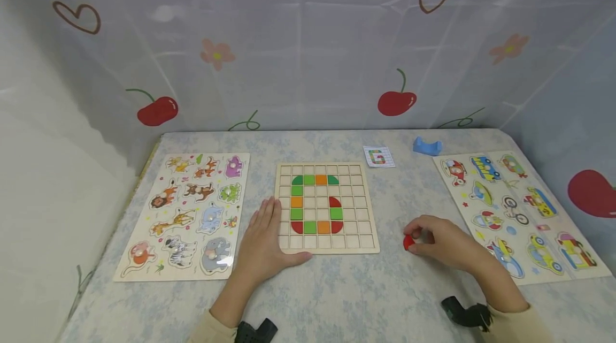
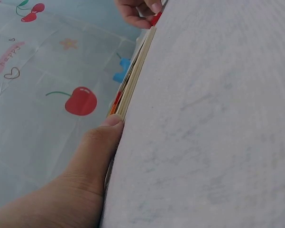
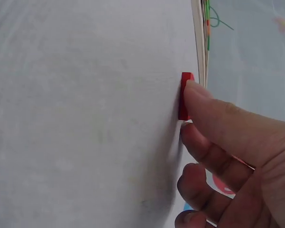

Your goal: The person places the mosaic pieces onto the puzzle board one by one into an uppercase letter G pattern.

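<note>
A wooden grid board (image 1: 358, 236) lies on the table, with green, orange and red tiles set in it in a G-like outline. My left hand (image 1: 262, 244) lies flat along its left edge, fingers straight, the thumb at the front edge. In the left wrist view that thumb (image 2: 92, 147) touches the board's side. Right of the board, my right hand (image 1: 445, 241) pinches a small red tile (image 1: 408, 242) between thumb and fingers. The right wrist view shows the red tile (image 3: 184, 97) standing out edge-on, close over the tabletop.
An animal puzzle board (image 1: 185, 230) lies at left and a vehicle puzzle board (image 1: 520, 236) at right. Behind the grid board are a small pattern card (image 1: 379, 157) and a blue curved holder (image 1: 426, 146). A printed cloth wall (image 1: 308, 65) stands along the table's back.
</note>
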Demonstrator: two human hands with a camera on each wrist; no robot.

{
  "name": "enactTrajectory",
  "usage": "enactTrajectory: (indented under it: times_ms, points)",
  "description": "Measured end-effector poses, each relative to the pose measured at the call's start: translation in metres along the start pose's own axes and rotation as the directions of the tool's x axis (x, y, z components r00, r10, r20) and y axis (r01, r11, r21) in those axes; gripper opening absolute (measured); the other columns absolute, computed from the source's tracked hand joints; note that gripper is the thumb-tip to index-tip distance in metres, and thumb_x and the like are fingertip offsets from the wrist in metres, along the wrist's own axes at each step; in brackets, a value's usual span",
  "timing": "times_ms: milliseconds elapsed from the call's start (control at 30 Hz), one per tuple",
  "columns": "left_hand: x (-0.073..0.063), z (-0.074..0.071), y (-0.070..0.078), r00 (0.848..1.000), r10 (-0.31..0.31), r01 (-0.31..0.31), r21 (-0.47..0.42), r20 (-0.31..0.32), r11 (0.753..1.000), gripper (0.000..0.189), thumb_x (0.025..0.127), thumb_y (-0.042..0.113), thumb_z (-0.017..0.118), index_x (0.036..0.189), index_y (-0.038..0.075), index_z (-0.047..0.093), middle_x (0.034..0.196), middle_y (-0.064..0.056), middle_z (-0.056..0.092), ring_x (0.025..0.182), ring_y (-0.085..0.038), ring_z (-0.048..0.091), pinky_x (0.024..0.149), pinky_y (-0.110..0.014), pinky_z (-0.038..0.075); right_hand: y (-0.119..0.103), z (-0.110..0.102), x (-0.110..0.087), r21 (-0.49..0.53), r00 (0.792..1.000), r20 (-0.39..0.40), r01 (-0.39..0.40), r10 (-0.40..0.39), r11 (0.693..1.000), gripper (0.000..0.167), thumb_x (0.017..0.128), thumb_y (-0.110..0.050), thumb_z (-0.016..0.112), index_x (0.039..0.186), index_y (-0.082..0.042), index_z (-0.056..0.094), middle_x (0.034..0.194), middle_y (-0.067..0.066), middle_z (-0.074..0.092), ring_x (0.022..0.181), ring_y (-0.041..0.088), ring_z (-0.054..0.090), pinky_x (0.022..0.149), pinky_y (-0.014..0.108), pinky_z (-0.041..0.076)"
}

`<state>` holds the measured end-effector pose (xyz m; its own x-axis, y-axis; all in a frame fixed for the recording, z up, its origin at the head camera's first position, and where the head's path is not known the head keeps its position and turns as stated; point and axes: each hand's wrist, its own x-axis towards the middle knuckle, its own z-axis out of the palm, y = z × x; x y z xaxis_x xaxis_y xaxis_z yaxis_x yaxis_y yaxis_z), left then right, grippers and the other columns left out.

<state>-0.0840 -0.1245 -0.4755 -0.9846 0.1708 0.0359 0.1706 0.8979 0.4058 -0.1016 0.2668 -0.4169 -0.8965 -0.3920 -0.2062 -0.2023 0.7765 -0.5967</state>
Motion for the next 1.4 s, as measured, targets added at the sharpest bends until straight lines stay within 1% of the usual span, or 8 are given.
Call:
enactTrajectory:
  times_ms: [167,300,433,633,733,1033,1167,1400]
  points:
    - [0.0,0.0,0.0,1.0,0.006,-0.006,-0.001,-0.004,1.0,0.137,0.063,0.085,0.066,0.159,0.004,0.012,0.168,-0.011,0.012,0.156,-0.025,0.008,0.127,-0.044,0.014,-0.001,0.005,0.003,0.004,0.998,-0.035,-0.05,0.05,0.999,0.022,0.081,-0.024,0.082,0.093,-0.022,0.063,0.08,-0.004,0.055,0.065,0.008,0.045,0.056,0.022,0.039]
    - [0.001,0.0,0.0,1.0,0.004,-0.004,-0.002,-0.005,1.0,0.137,0.063,0.086,0.066,0.159,0.004,0.012,0.168,-0.011,0.012,0.156,-0.025,0.009,0.127,-0.044,0.014,-0.004,0.008,0.007,0.023,0.998,-0.048,-0.05,0.051,0.998,0.022,0.082,-0.025,0.081,0.088,-0.023,0.061,0.076,-0.004,0.055,0.062,0.01,0.047,0.054,0.022,0.039]
    - [0.0,0.0,0.001,1.0,0.004,-0.004,0.0,-0.004,1.0,0.137,0.063,0.086,0.066,0.159,0.004,0.012,0.168,-0.011,0.012,0.156,-0.025,0.009,0.127,-0.044,0.014,-0.005,0.011,0.012,0.081,0.999,-0.043,-0.027,0.03,0.996,0.019,0.085,-0.022,0.079,0.089,-0.022,0.061,0.083,-0.004,0.06,0.063,0.01,0.049,0.055,0.022,0.041]
    - [0.0,-0.002,0.001,1.0,-0.003,0.003,-0.001,0.001,1.0,0.137,0.063,0.086,0.065,0.159,0.005,0.012,0.168,-0.011,0.011,0.156,-0.025,0.008,0.127,-0.044,0.014,-0.01,0.013,0.029,0.152,0.996,-0.086,0.026,-0.013,0.988,0.015,0.088,-0.02,0.076,0.095,-0.021,0.063,0.088,-0.002,0.062,0.064,0.012,0.051,0.056,0.023,0.044]
    - [-0.001,-0.002,0.001,1.0,-0.006,0.006,-0.003,0.008,1.0,0.137,0.063,0.086,0.065,0.159,0.005,0.011,0.168,-0.01,0.011,0.156,-0.025,0.007,0.127,-0.044,0.013,-0.02,0.016,0.044,0.176,0.995,-0.099,0.042,-0.025,0.983,0.014,0.089,-0.021,0.075,0.096,-0.021,0.063,0.089,-0.002,0.062,0.065,0.014,0.051,0.056,0.023,0.043]
    - [-0.002,-0.001,0.001,1.0,-0.011,0.011,-0.006,0.013,1.0,0.136,0.064,0.087,0.064,0.159,0.006,0.011,0.168,-0.01,0.009,0.157,-0.024,0.006,0.127,-0.044,0.013,-0.068,0.03,0.089,0.251,0.995,-0.093,0.063,-0.041,0.966,0.014,0.091,-0.019,0.072,0.101,-0.017,0.063,0.091,0.002,0.062,0.065,0.02,0.049,0.054,0.024,0.043]
    - [-0.001,-0.003,0.001,1.0,-0.011,0.011,-0.01,0.01,1.0,0.135,0.064,0.085,0.066,0.159,0.005,0.012,0.168,-0.01,0.011,0.156,-0.024,0.007,0.127,-0.044,0.013,-0.083,0.039,0.106,0.243,0.996,-0.084,0.062,-0.042,0.968,0.012,0.092,-0.019,0.071,0.102,-0.016,0.063,0.092,0.001,0.062,0.062,0.019,0.05,0.055,0.026,0.046]
    - [-0.001,-0.004,0.002,1.0,-0.005,0.005,-0.004,0.01,1.0,0.136,0.064,0.086,0.065,0.159,0.005,0.011,0.168,-0.011,0.011,0.156,-0.025,0.008,0.127,-0.044,0.014,-0.101,0.055,0.122,0.164,0.993,-0.097,0.088,-0.073,0.983,0.012,0.092,-0.019,0.071,0.101,-0.016,0.064,0.086,-0.002,0.062,0.075,0.016,0.054,0.069,0.029,0.048]
